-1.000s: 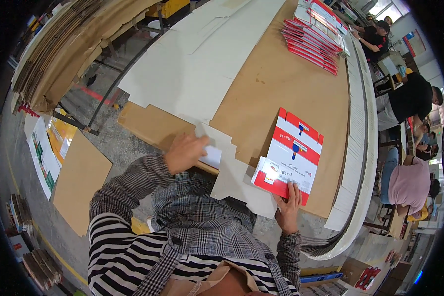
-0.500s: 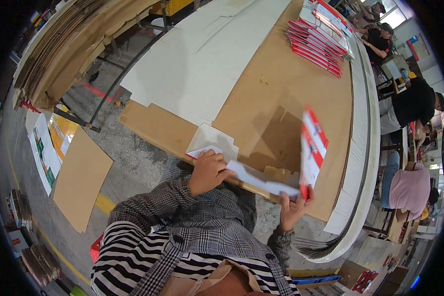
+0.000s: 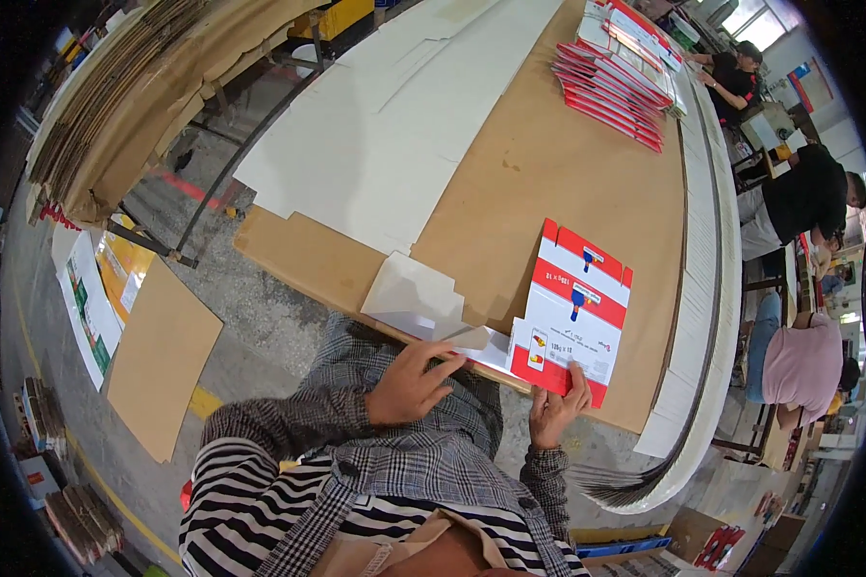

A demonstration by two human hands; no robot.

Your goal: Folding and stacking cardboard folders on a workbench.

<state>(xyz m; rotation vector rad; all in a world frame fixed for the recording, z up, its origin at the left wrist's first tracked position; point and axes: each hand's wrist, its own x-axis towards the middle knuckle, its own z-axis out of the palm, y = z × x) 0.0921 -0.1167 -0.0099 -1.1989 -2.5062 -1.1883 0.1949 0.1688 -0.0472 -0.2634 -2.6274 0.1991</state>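
A flat red-and-white printed carton blank (image 3: 573,306) lies face up near the table's front edge. My right hand (image 3: 560,409) grips its near edge, with fingers on the printed face. To its left, a plain pale card piece (image 3: 414,288) with a stepped outline rests at the table edge, one flap raised. My left hand (image 3: 412,383) is at that flap, fingers stretched out and fingertips at its lower edge. A white strip (image 3: 496,353) shows between the two pieces; whether it belongs to either one is hard to see.
Large white sheets (image 3: 356,144) cover the left of the brown-topped table (image 3: 481,192). Folded red-and-white cartons (image 3: 611,91) are stacked at the far right. A long pale stack (image 3: 707,288) runs along the right edge. Cardboard (image 3: 125,106) is piled at left. Several people work at right.
The printed carton blank has gone from upright and blurred to flat, face up. My left hand has let the pale card's edge go and shifted slightly right and nearer; its fingers are now straighter.
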